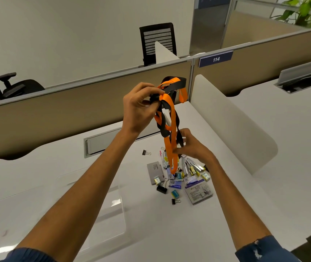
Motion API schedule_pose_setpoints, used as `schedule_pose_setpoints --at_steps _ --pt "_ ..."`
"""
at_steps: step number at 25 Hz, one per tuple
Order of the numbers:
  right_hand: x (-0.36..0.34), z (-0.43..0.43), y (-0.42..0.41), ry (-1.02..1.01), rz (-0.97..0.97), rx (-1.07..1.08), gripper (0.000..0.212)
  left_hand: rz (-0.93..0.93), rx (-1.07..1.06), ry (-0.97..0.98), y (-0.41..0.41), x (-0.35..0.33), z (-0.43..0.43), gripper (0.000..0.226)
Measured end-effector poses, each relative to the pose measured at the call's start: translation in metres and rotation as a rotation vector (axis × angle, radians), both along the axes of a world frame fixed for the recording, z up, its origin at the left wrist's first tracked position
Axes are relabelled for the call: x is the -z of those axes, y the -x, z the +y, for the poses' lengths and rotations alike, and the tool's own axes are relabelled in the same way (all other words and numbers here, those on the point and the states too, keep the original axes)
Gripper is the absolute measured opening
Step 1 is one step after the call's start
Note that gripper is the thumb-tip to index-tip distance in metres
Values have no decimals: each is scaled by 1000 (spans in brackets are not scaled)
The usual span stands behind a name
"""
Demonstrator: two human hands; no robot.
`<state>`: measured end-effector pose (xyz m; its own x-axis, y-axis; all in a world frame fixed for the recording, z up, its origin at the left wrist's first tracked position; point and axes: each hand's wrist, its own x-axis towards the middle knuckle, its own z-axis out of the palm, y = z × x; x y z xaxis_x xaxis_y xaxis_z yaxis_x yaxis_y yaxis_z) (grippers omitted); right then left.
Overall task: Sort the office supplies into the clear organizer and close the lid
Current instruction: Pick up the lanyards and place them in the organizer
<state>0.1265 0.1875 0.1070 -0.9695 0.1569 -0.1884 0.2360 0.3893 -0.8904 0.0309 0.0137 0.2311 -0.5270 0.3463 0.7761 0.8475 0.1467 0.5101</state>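
Left hand (139, 108) raised above the desk, fingers pinched shut on the top of a tangled bundle of orange and black fabric lanyards (167, 120); right hand (192, 146) lower, fingers closed around the hanging straps near their bottom loops. Directly beneath, on the white desk (245, 205): loose pile of small office supplies (181, 176) — black binder clips, grey flat box, small staple boxes, silver clips, white printed box. Clear plastic organizer (113, 210) lying on desk left of pile, under the left forearm, compartments hard to make out.
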Motion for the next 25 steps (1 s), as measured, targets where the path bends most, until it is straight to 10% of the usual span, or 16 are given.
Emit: schedule_pose_setpoints --at_steps 3,7,12,18,25 --pt "-12 -15 -2 130 94 -117 93 19 3 -41 -2 -15 -1 12" --pt "-21 -45 -9 476 87 -229 86 10 -9 -119 -4 -33 -7 12" --pt "-22 -88 -14 450 59 -415 71 6 -60 -170 3 -50 -31 12" --pt "-47 -132 -9 446 74 -222 21 -43 -128 -216 12 -58 -92 14" --pt "-74 -194 29 715 -12 -9 13 -178 -170 -253 10 -45 -201 20"
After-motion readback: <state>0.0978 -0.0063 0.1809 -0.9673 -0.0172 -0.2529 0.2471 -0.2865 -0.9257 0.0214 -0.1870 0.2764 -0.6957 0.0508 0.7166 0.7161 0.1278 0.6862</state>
